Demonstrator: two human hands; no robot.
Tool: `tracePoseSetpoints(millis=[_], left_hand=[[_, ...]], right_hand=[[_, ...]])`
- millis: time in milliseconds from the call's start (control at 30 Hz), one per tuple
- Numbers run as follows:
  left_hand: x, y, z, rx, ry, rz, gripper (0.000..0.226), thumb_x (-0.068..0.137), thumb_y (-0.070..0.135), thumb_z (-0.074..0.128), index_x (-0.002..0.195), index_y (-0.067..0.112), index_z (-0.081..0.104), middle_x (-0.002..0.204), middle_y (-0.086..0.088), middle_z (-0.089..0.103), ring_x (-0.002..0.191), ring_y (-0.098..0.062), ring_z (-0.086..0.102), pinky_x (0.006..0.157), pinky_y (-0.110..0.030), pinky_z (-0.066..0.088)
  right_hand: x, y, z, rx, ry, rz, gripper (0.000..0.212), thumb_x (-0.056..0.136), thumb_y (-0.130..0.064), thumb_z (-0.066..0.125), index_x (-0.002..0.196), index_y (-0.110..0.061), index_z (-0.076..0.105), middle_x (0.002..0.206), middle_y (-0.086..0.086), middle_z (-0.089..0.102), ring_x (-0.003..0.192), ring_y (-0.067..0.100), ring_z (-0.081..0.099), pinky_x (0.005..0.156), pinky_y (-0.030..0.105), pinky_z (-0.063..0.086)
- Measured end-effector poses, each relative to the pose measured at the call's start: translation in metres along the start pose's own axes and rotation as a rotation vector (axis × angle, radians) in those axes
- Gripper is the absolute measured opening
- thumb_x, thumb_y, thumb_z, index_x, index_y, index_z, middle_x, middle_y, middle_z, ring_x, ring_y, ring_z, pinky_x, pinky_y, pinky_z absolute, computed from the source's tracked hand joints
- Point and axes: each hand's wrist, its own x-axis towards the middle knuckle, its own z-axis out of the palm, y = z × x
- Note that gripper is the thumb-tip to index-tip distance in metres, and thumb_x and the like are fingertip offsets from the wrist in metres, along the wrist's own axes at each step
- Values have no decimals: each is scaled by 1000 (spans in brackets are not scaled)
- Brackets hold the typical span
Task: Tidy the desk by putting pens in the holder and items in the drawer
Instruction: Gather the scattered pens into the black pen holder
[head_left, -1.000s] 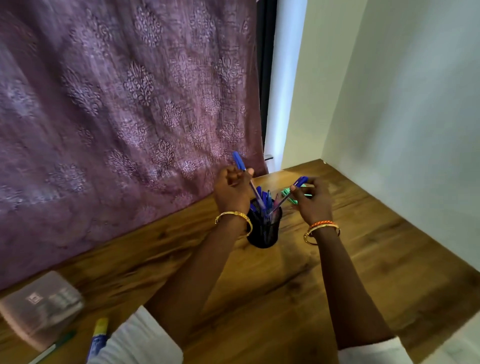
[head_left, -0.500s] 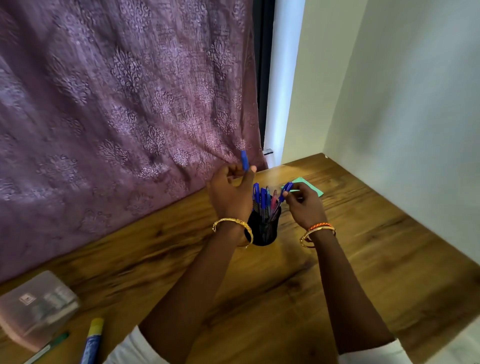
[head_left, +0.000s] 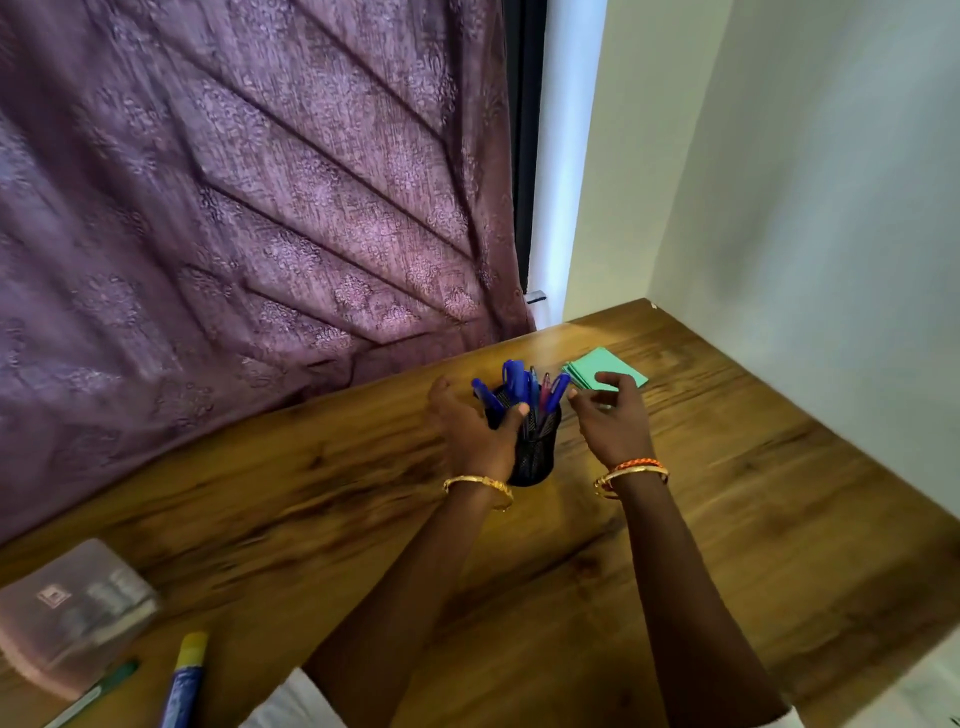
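Note:
A black mesh pen holder (head_left: 535, 457) stands on the wooden desk (head_left: 753, 519) with several blue pens (head_left: 514, 379) and a pink one in it. One blue pen (head_left: 485, 395) leans out to the left, between the thumb and fingers of my left hand (head_left: 470, 431). That hand is spread beside the holder with its thumb at the rim. My right hand (head_left: 613, 421) hovers just right of the holder, fingers loosely spread and holding nothing. Behind it lies a green pad of sticky notes (head_left: 608, 364).
A clear plastic box (head_left: 72, 613) sits at the desk's near left. Beside it lie a blue glue stick with a yellow cap (head_left: 184, 680) and a green pen (head_left: 96, 693). A purple curtain hangs behind the desk, with a white wall on the right.
The blue pen my left hand held up has dropped into the holder. My right hand has let go of its pen, which now stands in the holder, and opened.

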Motion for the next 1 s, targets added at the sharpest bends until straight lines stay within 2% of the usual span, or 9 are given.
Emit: tracePoseSetpoints(millis=[67, 133, 267, 400, 467, 600, 733, 867, 1000], left_hand=[[-5, -9, 0, -80, -87, -37, 69, 83, 10, 67, 138, 7, 26, 140, -11, 37, 125, -22, 43, 94, -21, 36], [-10, -18, 0, -73, -186, -84, 46, 92, 14, 54, 134, 9, 36, 135, -10, 48, 125, -26, 48, 98, -31, 39], [-5, -23, 1, -76, -290, -109, 36, 96, 17, 47, 132, 12, 42, 119, 0, 50, 123, -29, 50, 101, -49, 44], [8, -16, 5, -63, -347, -180, 41, 95, 18, 50, 135, 14, 41, 138, -8, 45, 127, -29, 46, 99, -45, 46], [14, -16, 9, -67, -380, -199, 42, 94, 19, 51, 134, 14, 41, 142, -8, 43, 127, -28, 46, 94, -43, 47], [18, -19, 14, -81, -379, -198, 41, 92, 22, 55, 132, 15, 43, 141, -9, 46, 125, -29, 49, 101, -49, 45], [18, -24, 12, -74, -369, -171, 45, 90, 27, 58, 130, 14, 43, 134, -9, 50, 122, -28, 51, 99, -51, 46], [1, -28, 2, 5, -357, -91, 47, 90, 32, 58, 128, 10, 43, 122, -5, 54, 111, -18, 53, 95, -38, 48], [-24, -44, -18, 91, -326, 51, 28, 91, 12, 55, 117, 2, 51, 112, -8, 59, 102, -13, 54, 74, -11, 41]], right_hand=[[-2, 7, 2, -17, -22, 56, 42, 85, -18, 64, 122, -10, 45, 103, 6, 55, 93, 22, 58, 88, 46, 53], [-4, 15, 6, -45, -80, 113, 47, 85, -25, 65, 125, -13, 44, 110, 7, 55, 102, 25, 57, 90, 50, 52], [-9, 22, 15, -85, -185, 173, 46, 88, -32, 60, 129, -23, 43, 117, 12, 57, 104, 29, 59, 87, 46, 54], [-5, 18, 15, -9, -147, 181, 38, 90, -26, 57, 127, -20, 49, 112, 14, 58, 93, 25, 60, 66, 34, 55], [0, 17, 13, -1, -125, 179, 36, 90, -26, 58, 124, -18, 51, 113, 14, 58, 93, 24, 59, 68, 35, 55], [3, 18, 11, -13, -107, 181, 37, 89, -28, 58, 125, -19, 53, 118, 14, 58, 96, 24, 58, 74, 38, 55], [-4, 17, 17, -51, -31, 129, 39, 90, -35, 56, 124, -15, 54, 118, 14, 61, 99, 26, 60, 86, 40, 53], [-19, 22, 25, -92, 35, 151, 56, 92, -52, 39, 128, -9, 43, 129, 20, 54, 115, 35, 53, 93, 46, 47], [-46, 33, 34, -133, 70, 195, 62, 94, -56, 27, 131, -8, 38, 131, 24, 49, 118, 41, 49, 96, 49, 42]])
